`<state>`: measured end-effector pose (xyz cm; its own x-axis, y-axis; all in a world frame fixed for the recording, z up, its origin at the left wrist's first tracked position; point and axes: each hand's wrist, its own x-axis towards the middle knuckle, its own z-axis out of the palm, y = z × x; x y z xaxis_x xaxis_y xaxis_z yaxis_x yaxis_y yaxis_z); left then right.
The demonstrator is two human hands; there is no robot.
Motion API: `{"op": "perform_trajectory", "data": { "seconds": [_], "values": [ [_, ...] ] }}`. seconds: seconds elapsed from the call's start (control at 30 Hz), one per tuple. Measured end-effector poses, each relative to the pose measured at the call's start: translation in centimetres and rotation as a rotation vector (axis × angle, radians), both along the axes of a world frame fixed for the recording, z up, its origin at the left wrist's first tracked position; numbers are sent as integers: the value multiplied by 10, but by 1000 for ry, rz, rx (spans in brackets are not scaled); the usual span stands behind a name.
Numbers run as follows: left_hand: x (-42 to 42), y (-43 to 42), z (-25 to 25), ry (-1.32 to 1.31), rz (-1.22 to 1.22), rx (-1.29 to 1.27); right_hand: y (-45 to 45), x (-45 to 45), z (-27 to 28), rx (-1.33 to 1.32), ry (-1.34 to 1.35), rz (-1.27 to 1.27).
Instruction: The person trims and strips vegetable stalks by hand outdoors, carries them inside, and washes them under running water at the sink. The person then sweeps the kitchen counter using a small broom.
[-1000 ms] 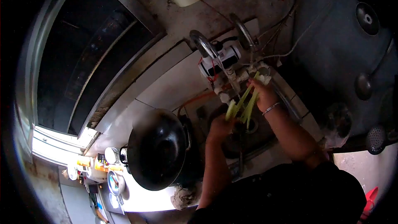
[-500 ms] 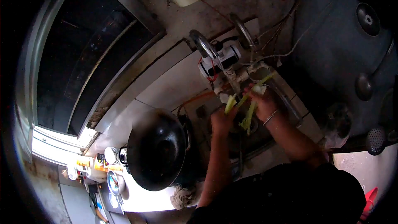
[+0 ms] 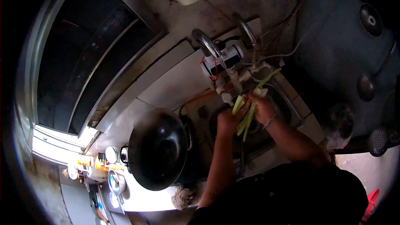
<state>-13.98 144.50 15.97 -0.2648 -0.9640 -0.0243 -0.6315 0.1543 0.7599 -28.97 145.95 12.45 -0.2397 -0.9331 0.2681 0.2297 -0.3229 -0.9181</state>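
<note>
Pale green celery stalks (image 3: 248, 122) are held between my two hands over the dark sink (image 3: 213, 114). My left hand (image 3: 228, 121) is closed around the left part of the bunch, and a cut-looking light end sticks up past its fingers. The fingers of my right hand (image 3: 263, 109) are wrapped round other stalks; one long stalk pokes out beyond the knuckles toward the wall. Both hands are close together, nearly touching. Just beyond them stands the tap with a white body (image 3: 225, 61) and a curved chrome spout. Dimness hides the exact finger placement.
A large black wok (image 3: 160, 154) sits left of the sink. Near it are a crumpled rag (image 3: 183, 198), a metal bowl (image 3: 116, 182) and several jars. Ladles and a perforated skimmer (image 3: 378, 141) hang at right. A dark window (image 3: 96, 54) fills the upper left.
My hands have drawn slightly closer together, my left hand shifting a little right. The stalks between them have turned and now hang more bunched together.
</note>
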Motion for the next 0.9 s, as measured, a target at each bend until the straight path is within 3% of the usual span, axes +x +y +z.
{"op": "perform_trajectory", "data": {
  "seconds": [0.07, 0.13, 0.2, 0.27, 0.4, 0.47, 0.53, 0.63, 0.87, 0.9],
  "values": [
    [1, 1, -4, -16, -9, 71, 2, -8, -2, -152, 811, -229],
    [2, -1, -22, 229, 27, -162, 0, -14, -10, -150, 852, -204],
    [-1, 0, -25, 362, 51, -24, -5, -12, -17, -147, 892, -179],
    [-4, 2, -14, 495, 73, 116, -10, -6, -18, 410, -107, 120],
    [-2, -6, -27, 309, -50, 46, -7, 2, -16, 366, -192, 106],
    [-3, -5, -30, 292, -58, -13, 0, 3, 10, 496, -153, 28],
    [-5, 2, -26, 333, -57, -159, -5, 3, -3, 446, -106, -1],
    [-6, 7, -8, 235, -67, -184, -6, -1, -13, 401, -76, -14],
    [-12, 4, -31, 237, 19, -66, -5, -2, -19, 330, -77, 21],
    [-15, 0, -36, 345, 49, -29, -5, -1, -14, 326, -76, 24]
  ]
}}
